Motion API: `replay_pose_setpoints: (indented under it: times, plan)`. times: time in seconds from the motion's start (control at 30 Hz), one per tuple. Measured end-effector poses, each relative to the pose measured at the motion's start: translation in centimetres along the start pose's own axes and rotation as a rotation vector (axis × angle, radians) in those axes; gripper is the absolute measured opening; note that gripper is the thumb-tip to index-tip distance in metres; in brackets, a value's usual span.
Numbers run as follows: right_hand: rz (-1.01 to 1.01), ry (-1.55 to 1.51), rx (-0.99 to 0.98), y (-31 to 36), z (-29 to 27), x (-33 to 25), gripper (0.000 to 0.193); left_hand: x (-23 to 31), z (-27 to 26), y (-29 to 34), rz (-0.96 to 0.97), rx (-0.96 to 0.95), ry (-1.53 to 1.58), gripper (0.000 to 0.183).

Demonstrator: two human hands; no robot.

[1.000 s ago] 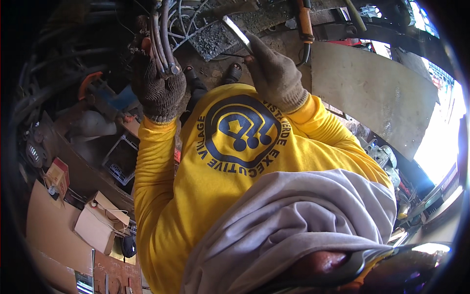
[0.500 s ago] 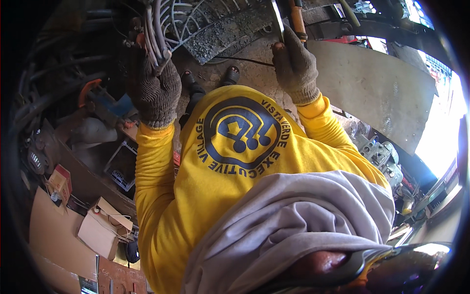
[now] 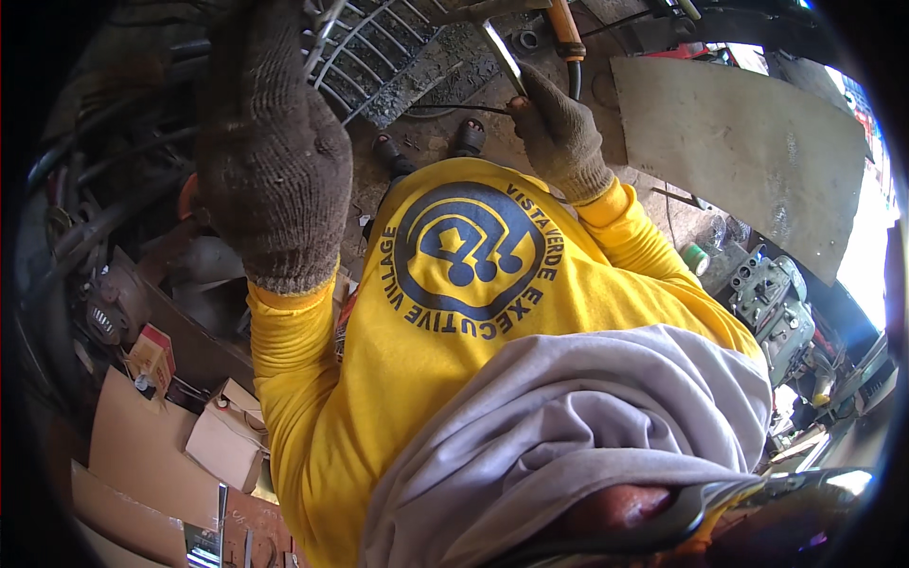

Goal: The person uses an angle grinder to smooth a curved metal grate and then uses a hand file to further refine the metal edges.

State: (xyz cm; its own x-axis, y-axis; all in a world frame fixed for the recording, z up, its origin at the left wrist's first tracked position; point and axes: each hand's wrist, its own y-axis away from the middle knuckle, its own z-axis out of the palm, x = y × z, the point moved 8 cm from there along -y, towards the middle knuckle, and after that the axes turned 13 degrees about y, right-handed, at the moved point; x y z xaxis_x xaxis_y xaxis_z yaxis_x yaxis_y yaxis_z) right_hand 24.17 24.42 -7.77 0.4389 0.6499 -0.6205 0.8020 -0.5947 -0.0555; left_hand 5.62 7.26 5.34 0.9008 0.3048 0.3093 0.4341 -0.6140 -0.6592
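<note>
My left hand [image 3: 275,170], in a brown knit glove, is raised large in the upper left with its back showing. Its fingers run to the top edge, so what they do is hidden. Beside it are pale curved metal rods [image 3: 379,43] joined into a grille. My right hand [image 3: 559,133], gloved too, is closed around the flat steel handle of a hammer [image 3: 502,57] whose dark crosswise head is at the top edge. An orange-handled tool with a black cable [image 3: 565,33] is just beyond that hand; whether the fingers also grip it I cannot tell.
A large bent metal sheet [image 3: 739,142] leans at the right, above a grey-green machine part [image 3: 772,303]. Cardboard boxes [image 3: 227,431] stand at lower left. A gritty dark plate [image 3: 417,90] is beyond my feet. Dark bars [image 3: 95,227] crowd the left.
My left hand has come up closer and looks larger; the rods it was wrapped around now show beside it. My right hand has shifted slightly, and the hammer's head has come into view.
</note>
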Motion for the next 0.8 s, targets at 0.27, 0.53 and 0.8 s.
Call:
replay_pose_setpoints:
  times: [0.27,0.53,0.8]
  plan:
    - [0.02,0.027,0.04,0.0,-1.6,-0.1,0.039,1.6,2.3,-1.0,0.0,-0.068,-0.123,0.041]
    - [-0.106,0.15,0.043,0.1,-1.0,-2.0,0.044,2.5,2.0,-0.8,-0.026,-0.106,-0.193,0.042]
    - [-0.072,0.092,0.082,-0.1,-1.8,-2.3,0.046,2.4,2.5,-0.6,-0.036,-0.127,-0.193,0.043]
